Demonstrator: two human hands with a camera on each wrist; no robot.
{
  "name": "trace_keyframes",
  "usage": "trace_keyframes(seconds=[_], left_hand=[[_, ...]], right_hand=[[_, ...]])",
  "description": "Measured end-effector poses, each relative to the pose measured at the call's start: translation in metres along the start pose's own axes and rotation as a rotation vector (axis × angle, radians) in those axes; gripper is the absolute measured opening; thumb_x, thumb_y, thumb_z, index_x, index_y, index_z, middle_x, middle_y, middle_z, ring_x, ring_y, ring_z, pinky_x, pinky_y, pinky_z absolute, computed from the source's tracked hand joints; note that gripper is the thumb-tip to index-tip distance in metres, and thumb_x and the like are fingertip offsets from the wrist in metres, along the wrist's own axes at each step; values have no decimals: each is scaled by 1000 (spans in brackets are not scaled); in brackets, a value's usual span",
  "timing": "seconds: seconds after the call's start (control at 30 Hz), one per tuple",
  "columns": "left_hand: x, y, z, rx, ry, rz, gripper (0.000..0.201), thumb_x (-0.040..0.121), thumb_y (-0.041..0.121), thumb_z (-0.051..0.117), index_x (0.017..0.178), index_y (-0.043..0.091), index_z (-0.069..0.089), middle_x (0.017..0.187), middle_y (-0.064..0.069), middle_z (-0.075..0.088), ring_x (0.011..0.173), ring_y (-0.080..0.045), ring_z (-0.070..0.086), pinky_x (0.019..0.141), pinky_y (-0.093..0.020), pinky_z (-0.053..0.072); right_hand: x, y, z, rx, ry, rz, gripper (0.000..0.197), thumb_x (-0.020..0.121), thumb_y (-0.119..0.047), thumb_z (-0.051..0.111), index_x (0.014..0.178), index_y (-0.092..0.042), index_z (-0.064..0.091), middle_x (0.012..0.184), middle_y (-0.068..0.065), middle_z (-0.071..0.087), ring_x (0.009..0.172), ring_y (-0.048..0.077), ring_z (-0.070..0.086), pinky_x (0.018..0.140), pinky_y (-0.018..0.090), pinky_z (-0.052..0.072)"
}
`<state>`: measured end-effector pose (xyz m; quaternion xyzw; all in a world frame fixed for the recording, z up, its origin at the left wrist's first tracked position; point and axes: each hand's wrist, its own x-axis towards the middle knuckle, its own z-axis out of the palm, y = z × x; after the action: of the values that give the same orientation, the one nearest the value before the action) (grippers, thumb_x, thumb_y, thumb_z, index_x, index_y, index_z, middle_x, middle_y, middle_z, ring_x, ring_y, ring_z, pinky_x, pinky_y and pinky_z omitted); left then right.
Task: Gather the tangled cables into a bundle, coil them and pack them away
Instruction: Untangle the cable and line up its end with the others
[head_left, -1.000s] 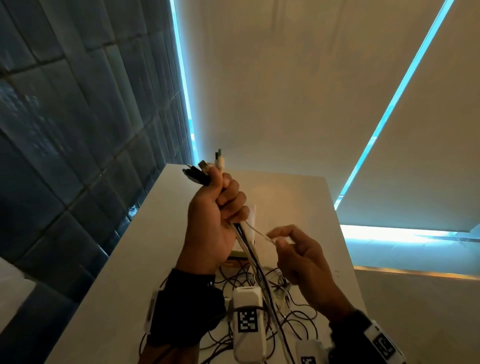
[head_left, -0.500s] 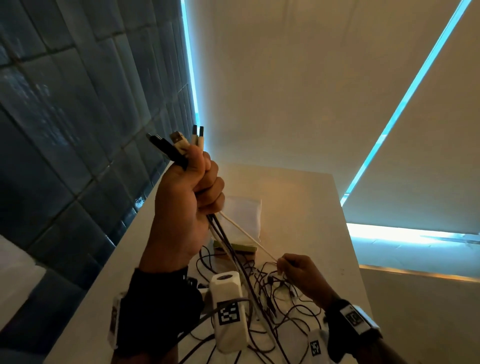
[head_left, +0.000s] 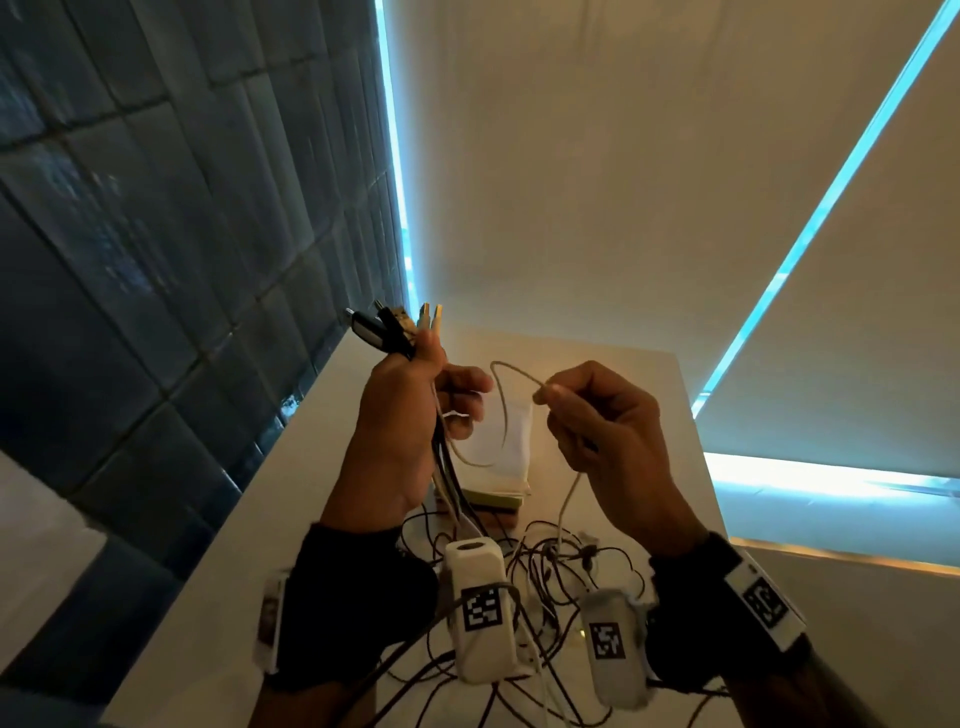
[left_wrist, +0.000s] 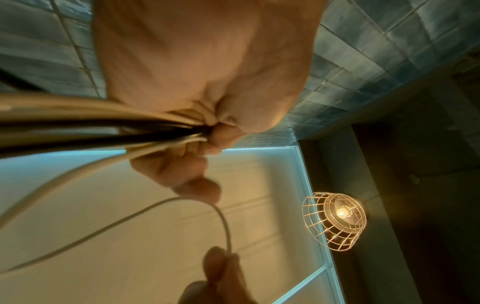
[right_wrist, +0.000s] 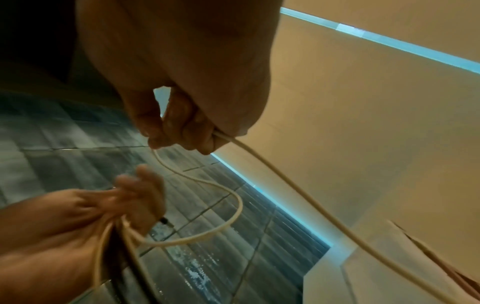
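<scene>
My left hand (head_left: 415, 415) grips a bundle of black and white cables (head_left: 447, 467) upright above the table. Their plug ends (head_left: 395, 327) stick out over the thumb. In the left wrist view the bundle (left_wrist: 103, 127) runs into the fist (left_wrist: 207, 102). My right hand (head_left: 587, 415) pinches one thin white cable (head_left: 498, 400), which loops across to the left hand. The right wrist view shows that white cable (right_wrist: 233, 205) passing through the curled fingers (right_wrist: 179, 123). Beneath both hands a tangle of loose cables (head_left: 550, 566) lies on the white table (head_left: 311, 493).
A folded white cloth or pouch (head_left: 498, 447) lies on a small stack beyond the hands. A dark tiled wall (head_left: 156, 260) borders the table on the left. A wire-cage lamp (left_wrist: 335, 222) hangs overhead. Pale blinds (head_left: 623, 182) stand behind the table.
My right hand has risen from the tangle on the table, bringing the white cable up into a loop level with the left hand. The left hand has come down a little.
</scene>
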<state>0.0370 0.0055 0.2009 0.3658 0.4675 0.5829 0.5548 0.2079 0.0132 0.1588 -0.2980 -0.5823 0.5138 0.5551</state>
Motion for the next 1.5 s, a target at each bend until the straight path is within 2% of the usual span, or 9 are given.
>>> trace_keyframes(seconds=[0.13, 0.27, 0.37, 0.5, 0.8, 1.0, 1.17, 1.33, 1.5], left_hand=[[-3, 1, 3, -155, -151, -96, 30, 103, 33, 28, 86, 15, 44, 89, -15, 74, 77, -27, 73, 66, -37, 60], [-2, 7, 4, -520, -245, -90, 30, 98, 33, 36, 75, 15, 43, 56, 3, 49, 43, -8, 46, 48, -24, 47], [1, 7, 3, -536, -249, -28, 33, 98, 35, 33, 70, 18, 39, 52, 9, 33, 39, -3, 26, 40, -18, 29], [-1, 8, -1, -502, -230, 28, 36, 100, 35, 32, 70, 18, 40, 53, 9, 32, 41, -4, 22, 40, -17, 24], [-4, 14, -8, -441, -225, 74, 26, 87, 38, 43, 71, 18, 39, 51, 9, 28, 40, -3, 19, 40, -19, 18], [-3, 15, -13, -409, -192, 54, 27, 87, 38, 44, 71, 17, 39, 49, 10, 28, 38, -3, 19, 38, -18, 18], [2, 11, -11, -362, -136, -37, 35, 100, 33, 34, 70, 17, 40, 49, 9, 32, 37, -3, 24, 38, -18, 20], [3, 0, 1, -290, -61, -87, 33, 102, 31, 33, 73, 16, 40, 53, 3, 50, 42, -7, 39, 42, -20, 29], [1, -2, 1, -331, 3, -82, 26, 101, 32, 36, 93, 12, 51, 69, -4, 71, 58, -14, 66, 57, -28, 52]], right_hand=[[-10, 0, 11, 19, -113, -44, 22, 92, -21, 54, 80, -5, 62, 56, -5, 46, 45, 7, 34, 44, 17, 30], [-22, 19, 12, -91, -179, 58, 21, 94, -14, 55, 79, -1, 61, 55, -12, 53, 46, -2, 40, 48, 9, 32], [-28, 36, 7, -91, -161, 181, 25, 94, -13, 51, 84, 8, 59, 50, -12, 50, 42, -2, 39, 45, 9, 33], [-31, 59, -4, -127, -137, 283, 21, 96, 3, 46, 85, 17, 57, 51, -11, 52, 44, -3, 46, 46, 7, 36], [-36, 107, -22, -309, -42, 317, 23, 94, 3, 51, 78, 16, 59, 65, 7, 52, 53, -2, 45, 56, 12, 38], [-47, 133, -35, -493, 72, 423, 24, 94, -9, 55, 73, -4, 67, 59, -6, 55, 56, 6, 45, 56, 21, 38], [-11, 77, -23, -199, 307, 315, 16, 93, -11, 55, 84, 0, 62, 56, 2, 45, 46, 12, 33, 42, 25, 27], [10, 7, 11, 15, 165, -4, 13, 93, -9, 55, 88, 2, 59, 57, 0, 42, 46, 10, 31, 42, 20, 28], [3, -5, 30, -41, -59, -107, 15, 89, -18, 59, 82, -5, 62, 59, -5, 49, 47, 7, 37, 45, 18, 33]])
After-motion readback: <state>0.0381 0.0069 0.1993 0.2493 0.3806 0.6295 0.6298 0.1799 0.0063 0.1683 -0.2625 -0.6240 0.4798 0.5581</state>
